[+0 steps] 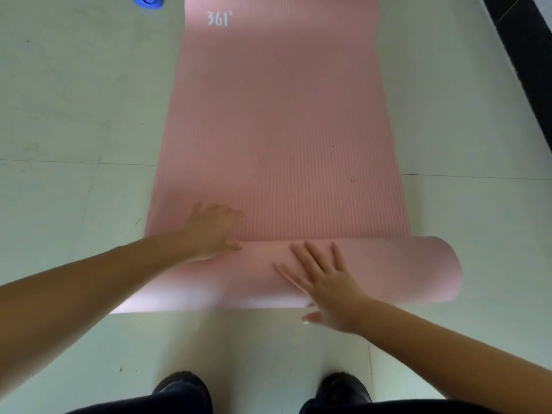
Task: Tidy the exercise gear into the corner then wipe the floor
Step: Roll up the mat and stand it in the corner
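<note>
A pink exercise mat (277,115) lies stretched out on the pale tiled floor, running away from me, with a white "361°" print near its far end. Its near end is rolled up into a thick roll (388,270) lying across the view. My left hand (212,231) rests over the top of the roll at its left part, fingers reaching onto the flat mat. My right hand (322,285) lies flat on the roll with fingers spread and straight.
A blue object (148,1) sits on the floor at the top left edge, mostly cut off. A dark strip (525,55) runs along the right side. My two dark shoes (179,386) stand just behind the roll.
</note>
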A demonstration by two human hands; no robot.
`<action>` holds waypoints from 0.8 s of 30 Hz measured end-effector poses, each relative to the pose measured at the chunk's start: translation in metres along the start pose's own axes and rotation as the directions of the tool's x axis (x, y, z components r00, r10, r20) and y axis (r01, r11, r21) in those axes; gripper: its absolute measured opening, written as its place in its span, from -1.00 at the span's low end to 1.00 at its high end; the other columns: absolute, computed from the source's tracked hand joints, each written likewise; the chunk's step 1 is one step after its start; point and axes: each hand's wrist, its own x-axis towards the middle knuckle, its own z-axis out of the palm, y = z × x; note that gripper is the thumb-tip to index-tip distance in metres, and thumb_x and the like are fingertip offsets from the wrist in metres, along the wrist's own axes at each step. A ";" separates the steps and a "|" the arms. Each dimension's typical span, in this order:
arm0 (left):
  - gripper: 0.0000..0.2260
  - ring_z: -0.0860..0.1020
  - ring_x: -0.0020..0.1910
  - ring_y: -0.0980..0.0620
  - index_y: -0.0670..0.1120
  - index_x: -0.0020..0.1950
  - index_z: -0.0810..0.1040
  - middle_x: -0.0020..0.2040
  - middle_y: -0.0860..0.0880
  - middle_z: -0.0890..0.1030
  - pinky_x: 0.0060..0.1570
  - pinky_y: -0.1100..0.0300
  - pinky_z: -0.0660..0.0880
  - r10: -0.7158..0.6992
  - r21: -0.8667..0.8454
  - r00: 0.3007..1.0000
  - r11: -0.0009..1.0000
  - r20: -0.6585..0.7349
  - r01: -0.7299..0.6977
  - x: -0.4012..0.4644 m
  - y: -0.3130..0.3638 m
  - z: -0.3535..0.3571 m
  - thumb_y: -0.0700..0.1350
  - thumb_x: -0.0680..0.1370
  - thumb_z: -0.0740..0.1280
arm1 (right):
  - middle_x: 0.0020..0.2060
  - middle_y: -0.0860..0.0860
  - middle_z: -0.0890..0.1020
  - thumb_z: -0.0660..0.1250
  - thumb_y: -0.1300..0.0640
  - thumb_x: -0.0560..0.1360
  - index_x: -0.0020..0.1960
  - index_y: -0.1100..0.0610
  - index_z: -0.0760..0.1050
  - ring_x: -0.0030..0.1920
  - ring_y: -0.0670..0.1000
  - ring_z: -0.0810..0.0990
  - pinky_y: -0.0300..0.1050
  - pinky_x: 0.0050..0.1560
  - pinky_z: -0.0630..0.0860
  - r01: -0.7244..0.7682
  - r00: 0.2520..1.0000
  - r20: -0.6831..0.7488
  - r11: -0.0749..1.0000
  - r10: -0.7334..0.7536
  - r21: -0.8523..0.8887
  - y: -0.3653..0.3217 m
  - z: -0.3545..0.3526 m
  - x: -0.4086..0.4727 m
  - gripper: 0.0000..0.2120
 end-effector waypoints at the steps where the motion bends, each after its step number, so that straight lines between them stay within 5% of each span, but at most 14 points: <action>1: -0.47 0.32 0.39 -0.11 -0.03 0.47 0.26 0.41 -0.09 0.35 0.37 -0.09 0.20 0.041 0.063 0.989 0.997 -0.142 -0.032 -0.006 0.012 0.001 0.14 0.55 0.20 | 0.49 0.24 0.20 0.46 -0.37 0.16 0.55 -0.06 -0.14 0.46 0.31 0.22 0.47 0.26 0.22 -0.025 0.999 -0.022 1.000 0.025 0.006 0.007 -0.008 0.009 0.19; 4: -0.46 0.54 0.08 -0.20 -0.16 0.23 0.48 0.13 -0.19 0.59 -0.02 -0.16 0.50 0.156 0.075 0.902 0.988 -0.403 -0.137 -0.033 0.045 0.030 0.14 0.40 0.12 | 0.52 0.16 0.03 0.35 -0.32 0.35 0.53 -0.12 -0.29 0.51 0.21 0.05 0.29 0.41 0.08 -0.087 0.992 0.102 0.987 0.074 0.132 0.034 -0.030 0.039 0.04; 7: -0.19 0.46 0.31 -0.24 -0.17 0.41 0.29 0.34 -0.25 0.46 0.06 -0.31 0.47 0.171 0.192 0.893 0.977 -0.416 -0.098 -0.050 0.050 0.064 0.27 0.30 0.33 | 0.46 0.08 0.22 0.39 -0.36 0.29 0.54 -0.10 -0.12 0.42 0.16 0.25 0.15 0.40 0.20 -0.091 0.988 0.142 0.969 0.059 0.230 0.055 -0.043 0.057 0.04; 12: 0.23 0.27 0.43 -0.26 -0.09 0.54 -0.05 0.47 -0.25 0.26 0.09 -0.46 0.32 0.161 0.257 0.947 0.962 -0.279 -0.088 -0.038 0.016 0.064 0.39 0.08 0.47 | 0.46 0.05 0.25 0.41 -0.32 0.32 0.54 -0.11 -0.11 0.44 0.13 0.24 0.16 0.44 0.09 -0.118 0.980 0.190 0.933 0.055 0.340 0.068 -0.053 0.067 0.01; 16: 0.15 0.03 0.53 -0.21 0.00 0.49 -0.39 0.56 -0.19 -0.03 0.27 -0.42 0.15 0.129 0.211 0.982 0.972 -0.138 -0.098 -0.006 0.006 0.038 0.37 0.29 0.38 | 0.51 0.02 0.14 0.23 -0.27 0.48 0.56 -0.02 -0.09 0.51 0.07 0.09 0.33 0.46 -0.16 -0.148 0.988 0.002 0.954 0.153 0.261 0.065 -0.051 0.055 -0.18; 19: 0.06 0.00 0.52 -0.10 0.04 0.54 -0.27 0.56 -0.06 -0.07 0.37 -0.23 0.15 0.105 0.069 0.994 0.992 -0.026 -0.103 0.022 -0.007 0.000 0.30 0.34 0.40 | 0.51 0.13 0.16 0.28 -0.24 0.44 0.55 0.00 -0.05 0.52 0.17 0.09 0.44 0.41 -0.05 -0.130 0.958 -0.225 0.967 0.179 0.219 0.051 -0.035 0.043 -0.16; 22: 0.09 0.04 0.52 -0.12 0.04 0.55 -0.25 0.56 -0.06 -0.04 0.40 -0.20 0.15 0.108 -0.012 0.989 0.994 0.096 -0.107 0.039 -0.014 -0.021 0.26 0.32 0.46 | 0.54 0.19 -0.15 0.37 -0.25 0.36 0.49 -0.10 -0.40 0.53 0.25 -0.15 0.50 0.34 -0.13 -0.141 0.983 -0.114 0.988 0.147 0.058 0.047 -0.025 0.048 0.08; 24: 0.09 0.07 0.51 -0.13 0.04 0.55 -0.24 0.55 -0.09 0.00 0.40 -0.17 0.17 0.091 0.018 0.991 0.995 0.100 -0.093 0.042 -0.013 -0.021 0.26 0.31 0.46 | 0.52 0.22 -0.24 0.38 -0.20 0.40 0.48 -0.10 -0.46 0.52 0.25 -0.20 0.45 0.36 -0.08 -0.187 0.980 -0.059 0.982 0.189 0.030 0.052 -0.029 0.058 0.08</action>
